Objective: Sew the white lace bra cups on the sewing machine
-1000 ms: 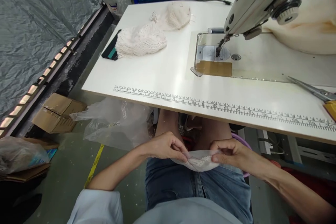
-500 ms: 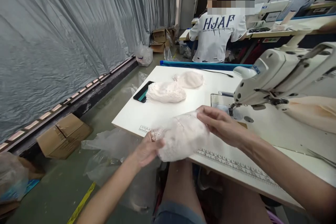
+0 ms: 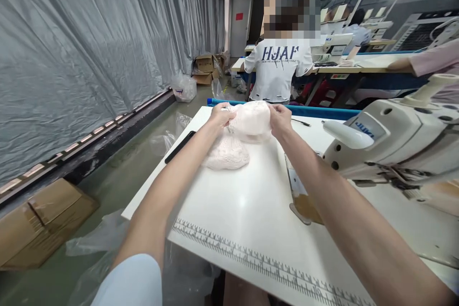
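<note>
My left hand (image 3: 221, 115) pinches one end of a pale pink fabric piece (image 3: 253, 119) with its fingers closed. At the opposite end, my right hand (image 3: 281, 119) is also closed on the fabric, so it stretches between both hands over the far part of the white sewing table (image 3: 222, 205). Just below it lies a bunched, lacy pale fabric bundle (image 3: 229, 155), partly behind my left forearm. Whatever lies directly under the held piece is hidden.
A white sewing machine (image 3: 387, 134) stands at the right. A dark phone (image 3: 180, 147) lies at the table's left edge, and a ruler strip (image 3: 251, 260) runs along the front. Cardboard boxes (image 3: 46, 220) and plastic bags are on the floor. A co-worker (image 3: 278, 71) sits ahead.
Both hands have carried the fabric piece from the table's front edge forward to the far side, above the bundles. My arms are now stretched out, and the view has tilted up.
</note>
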The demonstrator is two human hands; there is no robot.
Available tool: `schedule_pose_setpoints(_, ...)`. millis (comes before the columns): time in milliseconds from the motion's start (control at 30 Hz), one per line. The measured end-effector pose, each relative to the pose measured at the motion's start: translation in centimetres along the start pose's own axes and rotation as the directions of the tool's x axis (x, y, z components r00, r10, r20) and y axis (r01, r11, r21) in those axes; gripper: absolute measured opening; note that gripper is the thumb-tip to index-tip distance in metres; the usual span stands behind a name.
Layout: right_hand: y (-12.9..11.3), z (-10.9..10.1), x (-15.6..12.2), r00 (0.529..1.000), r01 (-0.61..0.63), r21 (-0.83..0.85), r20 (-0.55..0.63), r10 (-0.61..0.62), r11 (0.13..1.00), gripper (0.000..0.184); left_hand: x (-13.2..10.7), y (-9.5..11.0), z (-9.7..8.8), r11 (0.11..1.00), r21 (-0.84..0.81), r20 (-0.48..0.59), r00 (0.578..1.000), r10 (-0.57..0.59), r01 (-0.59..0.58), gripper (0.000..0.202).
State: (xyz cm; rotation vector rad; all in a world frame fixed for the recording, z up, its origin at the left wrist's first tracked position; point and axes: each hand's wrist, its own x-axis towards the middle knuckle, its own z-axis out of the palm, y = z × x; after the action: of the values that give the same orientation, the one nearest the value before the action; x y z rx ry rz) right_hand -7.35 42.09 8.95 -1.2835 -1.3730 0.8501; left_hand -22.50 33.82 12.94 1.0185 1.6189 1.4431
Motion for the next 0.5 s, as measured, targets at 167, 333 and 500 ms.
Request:
schedule_pose_setpoints(167,3.5,0.6,2.5,0.997,-0.054,-0.286,-0.067,0.036,0.957,0.03,2.9,-2.0,2.2,0.952,0.302,0.006,0.999,0.049,-0.049,0.051)
schedule_pose_setpoints(333,5.2,1.3,2.5,0.996,-0.081,-0.473,-0.068,0.055,0.878,0.029,1.9,-2.1,1.5,0.806,0.557,0.15,0.979,0.138,-0.199,0.038)
schedule_pose_setpoints(500,4.0,1.2,0.7,0.986,0.044,-0.454,-0.122,-0.111,0.89,0.032,-3.2,0.4,-2.1,0.605,0.643,0.464,0.867,0.18,-0.47,0.029)
